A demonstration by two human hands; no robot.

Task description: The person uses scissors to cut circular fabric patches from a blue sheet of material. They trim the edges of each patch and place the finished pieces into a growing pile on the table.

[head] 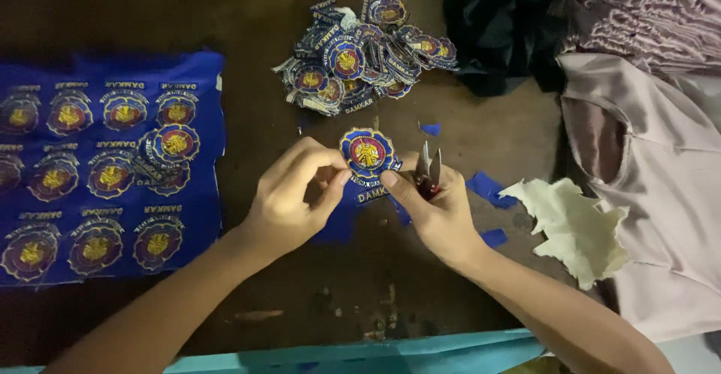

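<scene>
My left hand (289, 197) pinches the left edge of a round embroidered patch (366, 153), blue with a red and gold middle. My right hand (435, 205) grips the patch's right lower edge with the thumb and also holds small metal snips (429, 170), blades pointing up. The patch is held just above the dark brown table (225, 13). Blue fabric offcuts hang below the patch.
A heap of cut patches (364, 55) lies at the back centre. A blue cloth sheet of uncut patches (113, 167) covers the left, with loose patches on it. Blue scraps (488, 188), a cream backing piece (574, 227), and pink and dark garments (646, 156) are on the right.
</scene>
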